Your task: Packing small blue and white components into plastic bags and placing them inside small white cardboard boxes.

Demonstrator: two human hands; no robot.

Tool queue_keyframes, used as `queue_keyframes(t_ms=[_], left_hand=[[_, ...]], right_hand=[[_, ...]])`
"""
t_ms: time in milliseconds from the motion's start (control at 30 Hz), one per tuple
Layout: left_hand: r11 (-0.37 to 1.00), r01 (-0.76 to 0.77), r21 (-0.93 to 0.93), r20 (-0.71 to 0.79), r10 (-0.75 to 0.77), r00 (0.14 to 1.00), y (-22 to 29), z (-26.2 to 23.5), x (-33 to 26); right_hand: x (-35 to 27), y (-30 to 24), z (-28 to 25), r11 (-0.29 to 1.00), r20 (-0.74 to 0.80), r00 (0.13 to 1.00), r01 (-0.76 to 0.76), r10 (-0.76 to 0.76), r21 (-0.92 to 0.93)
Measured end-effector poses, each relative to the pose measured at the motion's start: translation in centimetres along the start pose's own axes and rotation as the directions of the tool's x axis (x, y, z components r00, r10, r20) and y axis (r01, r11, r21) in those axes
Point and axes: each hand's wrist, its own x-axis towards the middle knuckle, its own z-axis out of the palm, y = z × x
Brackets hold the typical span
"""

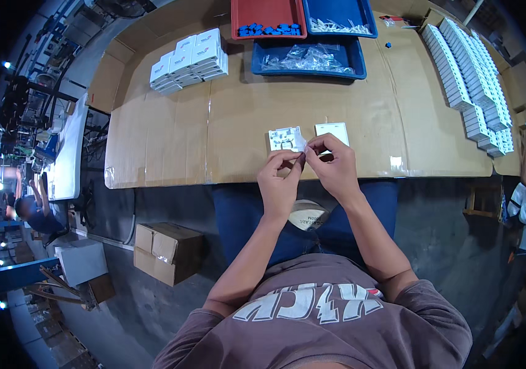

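Observation:
Near the table's front edge, my left hand (281, 181) and my right hand (335, 165) meet with fingertips pinched together. Between them is a small piece of thin clear plastic (300, 142), perhaps a little bag; its lower part is hidden by the fingers. Just beyond my left hand lies an open white square fitting (283, 139) with small parts showing on its face. A plain white square plate (334, 131) rests flat behind my right hand, apart from the fitting.
At the far side stand a red tray (269, 12) of blue pieces, a blue tray (364, 27) of white pieces and another blue tray (309, 75) of clear plastic. Stacked white boxes (183, 61) stand left; long rows of white boxes (469, 71) fill the right. A carton (164, 252) sits on the floor.

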Motion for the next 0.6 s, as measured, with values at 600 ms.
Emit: queue_keyframes(t_ms=[600], left_hand=[[0.975, -0.19, 0.118, -0.128, 0.205, 0.97, -0.4, 1.7, -1.0]], right_hand=[[0.2, 0.8, 0.4, 0.997, 0.01, 0.998, -0.06, 0.06, 0.05]])
